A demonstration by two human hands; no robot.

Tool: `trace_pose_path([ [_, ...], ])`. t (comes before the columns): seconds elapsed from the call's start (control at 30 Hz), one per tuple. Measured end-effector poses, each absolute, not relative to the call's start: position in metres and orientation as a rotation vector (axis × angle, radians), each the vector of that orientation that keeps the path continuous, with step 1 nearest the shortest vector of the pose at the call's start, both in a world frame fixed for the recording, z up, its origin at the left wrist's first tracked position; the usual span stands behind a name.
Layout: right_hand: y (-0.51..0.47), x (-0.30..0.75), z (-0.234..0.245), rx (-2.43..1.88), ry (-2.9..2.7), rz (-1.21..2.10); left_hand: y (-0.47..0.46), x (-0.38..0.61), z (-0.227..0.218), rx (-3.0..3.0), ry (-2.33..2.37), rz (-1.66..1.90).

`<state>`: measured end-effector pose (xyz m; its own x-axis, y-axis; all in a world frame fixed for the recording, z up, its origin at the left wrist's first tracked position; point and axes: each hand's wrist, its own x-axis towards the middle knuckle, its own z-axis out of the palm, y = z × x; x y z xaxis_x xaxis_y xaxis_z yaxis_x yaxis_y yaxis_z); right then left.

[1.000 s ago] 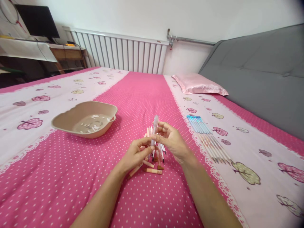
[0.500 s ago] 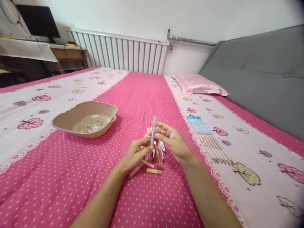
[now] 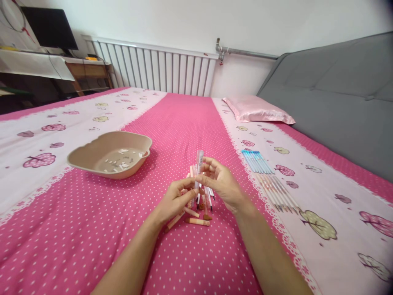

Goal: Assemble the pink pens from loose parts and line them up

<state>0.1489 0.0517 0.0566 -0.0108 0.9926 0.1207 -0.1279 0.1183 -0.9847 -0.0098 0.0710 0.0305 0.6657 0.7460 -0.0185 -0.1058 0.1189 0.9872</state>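
A translucent pale-pink pen (image 3: 199, 164) stands nearly upright between my hands, with small dark print on its side. My left hand (image 3: 178, 198) pinches its lower part between thumb and fingers. Around its middle, my right hand (image 3: 222, 184) has the thumb in front and curled fingers behind. Below and behind the hands lies a loose pile of pens and pen parts (image 3: 210, 196), some white with dark tips, partly hidden by my fingers. Nearer to me are a peach-coloured piece with a brown end (image 3: 198, 221) and a small brown-tipped part (image 3: 207, 217).
To the left sits a beige plastic basin (image 3: 92, 164) holding small white pieces. On the right, a row of blue-capped pens (image 3: 258, 162) lies beside a row of pale pens (image 3: 278, 192). A pink pillow (image 3: 258, 108) rests farther back on the pink dotted bedspread (image 3: 190, 119).
The pen has turned a little, so its print now faces me. My right thumb has shifted left across it. My left hand has stayed almost still.
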Motion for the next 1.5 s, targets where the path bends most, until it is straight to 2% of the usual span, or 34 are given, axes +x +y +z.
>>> trace_pose_path([
  [0.27, 0.047, 0.149, 0.066, -0.908, -1.200, 1.372, 0.070, -0.010, 0.033, 1.261, 0.616, 0.686],
  [0.97, 0.051, 0.147, 0.055, -1.004, -1.171, 1.216, 0.071, -0.010, 0.029, 1.318, 0.646, 0.714],
  [1.23, 0.046, 0.148, 0.068, -0.882, -1.167, 1.367, 0.070, -0.010, 0.035, 1.247, 0.644, 0.706],
  [1.5, 0.048, 0.145, 0.066, -0.907, -1.145, 1.366, 0.071, -0.010, 0.033, 1.225, 0.632, 0.692],
])
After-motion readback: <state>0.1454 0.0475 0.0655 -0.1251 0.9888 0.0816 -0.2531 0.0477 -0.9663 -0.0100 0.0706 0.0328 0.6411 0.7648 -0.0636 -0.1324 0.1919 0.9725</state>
